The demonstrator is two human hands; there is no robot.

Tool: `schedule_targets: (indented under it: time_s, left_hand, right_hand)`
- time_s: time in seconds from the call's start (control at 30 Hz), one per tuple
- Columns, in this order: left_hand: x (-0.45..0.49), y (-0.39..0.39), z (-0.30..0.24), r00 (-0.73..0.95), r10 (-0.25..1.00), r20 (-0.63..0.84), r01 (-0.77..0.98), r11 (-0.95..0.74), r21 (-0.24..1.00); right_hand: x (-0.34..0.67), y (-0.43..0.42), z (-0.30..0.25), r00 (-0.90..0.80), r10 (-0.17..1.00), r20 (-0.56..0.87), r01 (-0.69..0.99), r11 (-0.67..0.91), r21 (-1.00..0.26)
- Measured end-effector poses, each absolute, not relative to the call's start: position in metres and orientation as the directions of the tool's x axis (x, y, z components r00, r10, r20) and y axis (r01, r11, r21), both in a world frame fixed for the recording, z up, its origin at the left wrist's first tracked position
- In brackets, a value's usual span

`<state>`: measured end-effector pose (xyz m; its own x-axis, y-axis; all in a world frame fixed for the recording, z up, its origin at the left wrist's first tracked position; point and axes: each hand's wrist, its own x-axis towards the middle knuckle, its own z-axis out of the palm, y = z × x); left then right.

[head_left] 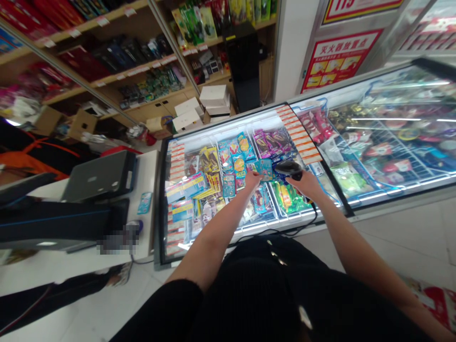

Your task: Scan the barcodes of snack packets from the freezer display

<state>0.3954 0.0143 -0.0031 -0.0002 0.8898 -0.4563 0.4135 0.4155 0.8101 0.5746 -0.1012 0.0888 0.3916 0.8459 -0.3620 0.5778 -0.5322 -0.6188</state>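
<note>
My left hand [252,180] is closed on the edge of a small teal packet [265,169] above the glass top of a chest freezer. Wrapped in my right hand [307,184] is a black handheld barcode scanner [288,167], its head turned toward the packet. The two hands are close together, with packet and scanner head nearly side by side; whether they touch I cannot tell. A dark cable [294,233] runs along the freezer's near edge. Beside my left hand is another teal packet [229,185]. Colourful wrapped goods, such as purple packs [272,141], fill the wire baskets below.
On the left, a counter [149,166] holds a dark screen-like device [99,175] and a teal packet [144,203]. White boxes [214,96] and stocked shelves [121,71] stand behind. Another freezer section [392,137] extends right. A person's leg [71,289] shows at lower left.
</note>
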Motion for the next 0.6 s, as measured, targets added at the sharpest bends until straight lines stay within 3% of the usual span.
schedule_targets:
  time_s: [0.27,0.6]
  left_hand:
    - [0.387,0.019,0.022,-0.032,0.92,-0.391,0.328,0.38,0.865]
    - [0.367,0.017,0.031,0.061,0.908,-0.415,0.28,0.384,0.88]
  right_hand:
    - [0.573,-0.102,0.088,0.396,0.851,-0.346,0.582,-0.524,-0.622]
    - [0.566,-0.1,0.091,0.376,0.864,-0.334,0.633,-0.503,-0.589]
